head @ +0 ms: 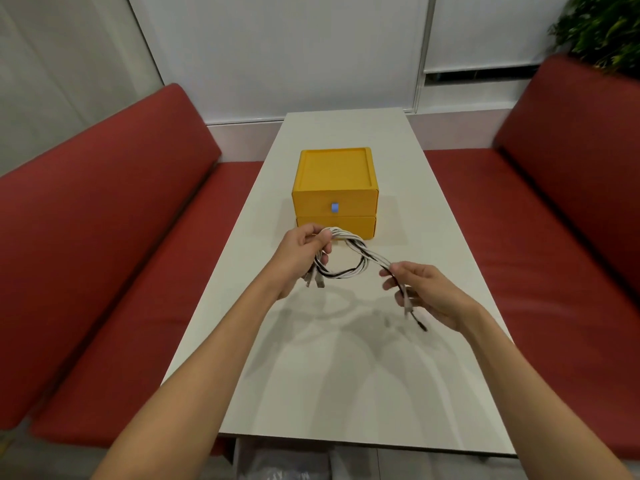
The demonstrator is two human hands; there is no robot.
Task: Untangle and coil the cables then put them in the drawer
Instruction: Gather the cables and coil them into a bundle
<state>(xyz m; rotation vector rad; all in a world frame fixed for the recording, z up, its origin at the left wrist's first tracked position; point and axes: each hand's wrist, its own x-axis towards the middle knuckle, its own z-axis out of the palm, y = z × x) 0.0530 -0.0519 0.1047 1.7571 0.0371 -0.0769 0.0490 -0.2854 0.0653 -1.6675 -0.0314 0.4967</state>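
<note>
A twisted bundle of white and black cables [360, 252] hangs in a loop above the white table [339, 358]. My left hand [299, 258] grips one end of the bundle, with plug ends dangling below its fingers. My right hand [420, 289] pinches the other end, where a black plug and a grey plug stick out downward. Just behind the cables stands a yellow two-drawer box [335, 188] with a small blue tab on its upper drawer. Both drawers are closed.
Red padded benches [114, 258] run along both sides of the narrow table. A white wall stands at the far end. A green plant [602, 26] shows at the top right.
</note>
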